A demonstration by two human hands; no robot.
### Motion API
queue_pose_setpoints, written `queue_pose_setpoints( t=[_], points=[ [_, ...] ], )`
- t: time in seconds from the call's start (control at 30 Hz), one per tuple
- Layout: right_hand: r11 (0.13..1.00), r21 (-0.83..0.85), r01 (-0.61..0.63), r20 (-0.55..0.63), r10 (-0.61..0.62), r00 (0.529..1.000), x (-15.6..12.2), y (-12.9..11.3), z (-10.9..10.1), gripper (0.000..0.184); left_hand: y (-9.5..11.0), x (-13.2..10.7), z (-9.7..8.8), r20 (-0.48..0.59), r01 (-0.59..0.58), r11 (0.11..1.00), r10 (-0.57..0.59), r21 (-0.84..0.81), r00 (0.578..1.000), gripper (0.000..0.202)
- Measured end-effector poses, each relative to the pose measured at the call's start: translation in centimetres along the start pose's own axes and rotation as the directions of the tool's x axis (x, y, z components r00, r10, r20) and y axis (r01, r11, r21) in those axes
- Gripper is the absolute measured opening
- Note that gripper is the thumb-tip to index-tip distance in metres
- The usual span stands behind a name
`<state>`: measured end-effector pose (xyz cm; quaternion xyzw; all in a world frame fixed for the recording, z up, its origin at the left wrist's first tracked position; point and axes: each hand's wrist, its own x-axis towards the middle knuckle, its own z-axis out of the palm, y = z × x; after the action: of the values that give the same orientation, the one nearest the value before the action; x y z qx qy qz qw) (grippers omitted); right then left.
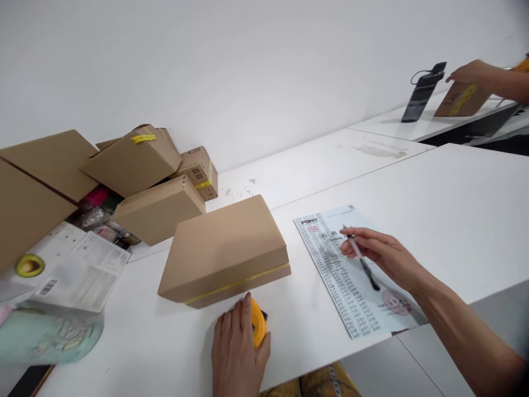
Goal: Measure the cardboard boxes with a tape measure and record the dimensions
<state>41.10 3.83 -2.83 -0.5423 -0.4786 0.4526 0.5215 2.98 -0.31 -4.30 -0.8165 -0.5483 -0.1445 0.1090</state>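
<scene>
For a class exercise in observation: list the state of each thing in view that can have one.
Near box: closed
Yellow item: against left hand
Pen: in right hand
Paper: flat, printed side up
Dark bottle: standing, lid on
Far box: under another person's hand
Green container: partly cut off, stance unclear

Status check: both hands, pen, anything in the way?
Left hand on round yellow item, grip unclear. Right hand holding pen above booklet. Cardboard box just beyond left hand, apart from booklet.
</scene>
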Motion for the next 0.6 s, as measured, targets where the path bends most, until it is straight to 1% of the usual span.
queue_pose_setpoints(
  t=[0.03, 0.07, 0.1, 0.13, 0.17, 0.2, 0.23, 0.27, 0.3, 0.33, 0.37, 0.4, 0.47, 0.53, 0.6],
  points=[
    [0.996, 0.085, 0.009, -0.028, -0.007, 1.000, -0.5, -0.1, -0.8, 0.042, 0.1, 0.1, 0.1, -0.045, -0.074, 0.997, 0.074, 0.014, 0.996, 0.051],
    [0.993, 0.120, 0.012, -0.065, -0.004, 0.998, -1.0, -0.1, -1.5, 0.044, 0.6, 0.3, 0.1, -0.091, -0.145, 0.989, 0.146, 0.018, 0.985, 0.052],
    [0.993, 0.119, 0.012, -0.109, 0.001, 0.994, -1.4, -0.1, -1.9, 0.046, 1.6, 0.6, 0.1, -0.130, -0.213, 0.977, 0.212, 0.007, 0.969, 0.054],
    [0.995, 0.098, 0.013, -0.161, 0.003, 0.987, -1.8, 0.0, -2.1, 0.046, 3.1, 0.9, 0.1, -0.158, -0.271, 0.962, 0.264, -0.023, 0.952, 0.058],
    [0.998, 0.064, 0.013, -0.208, 0.000, 0.978, -2.0, 0.1, -2.0, 0.042, 5.0, 1.3, 0.0, -0.171, -0.325, 0.944, 0.311, -0.063, 0.935, 0.063],
    [1.000, 0.024, 0.018, -0.247, -0.011, 0.969, -2.2, 0.2, -1.6, 0.035, 7.3, 1.7, 0.0, -0.160, -0.377, 0.918, 0.356, -0.122, 0.921, 0.066],
    [1.000, -0.018, 0.024, -0.279, -0.028, 0.960, -2.2, 0.2, -1.2, 0.032, 9.8, 2.2, 0.0, -0.134, -0.405, 0.893, 0.385, -0.195, 0.913, 0.069],
    [0.998, -0.057, 0.025, -0.301, -0.041, 0.953, -2.1, 0.3, -0.6, 0.037, 12.1, 2.8, 0.1, -0.091, -0.458, 0.852, 0.450, -0.252, 0.888, 0.073],
    [0.996, -0.087, 0.017, -0.309, -0.043, 0.950, -1.9, 0.3, -0.1, 0.045, 14.3, 3.6, 0.3, -0.044, -0.450, 0.847, 0.457, -0.283, 0.888, 0.078],
    [0.995, -0.104, -0.001, -0.305, -0.031, 0.952, -1.7, 0.3, 0.4, 0.048, 16.1, 4.3, 0.6, 0.010, -0.460, 0.836, 0.485, -0.298, 0.874, 0.082],
    [0.994, -0.107, -0.023, -0.290, -0.009, 0.957, -1.4, 0.4, 0.8, 0.048, 17.5, 5.1, 1.0, 0.051, -0.483, 0.819, 0.522, -0.311, 0.852, 0.085],
    [0.994, -0.101, -0.047, -0.263, 0.019, 0.965, -1.1, 0.5, 1.0, 0.046, 18.4, 5.9, 1.4, 0.095, -0.493, 0.812, 0.543, -0.311, 0.834, 0.088],
    [0.991, -0.103, -0.086, -0.192, 0.065, 0.979, -0.6, 0.8, 1.2, 0.046, 19.0, 7.2, 2.5, 0.156, -0.512, 0.806, 0.570, -0.297, 0.807, 0.095],
    [0.987, -0.139, -0.077, -0.158, 0.055, 0.986, -0.3, 1.2, 1.1, 0.045, 18.9, 7.9, 3.4, 0.179, -0.514, 0.816, 0.565, -0.265, 0.805, 0.101],
    [0.984, -0.174, -0.041, -0.167, 0.011, 0.986, -0.1, 1.7, 1.1, 0.045, 18.7, 8.1, 4.2, 0.167, -0.517, 0.822, 0.559, -0.239, 0.812, 0.104]
  ],
)
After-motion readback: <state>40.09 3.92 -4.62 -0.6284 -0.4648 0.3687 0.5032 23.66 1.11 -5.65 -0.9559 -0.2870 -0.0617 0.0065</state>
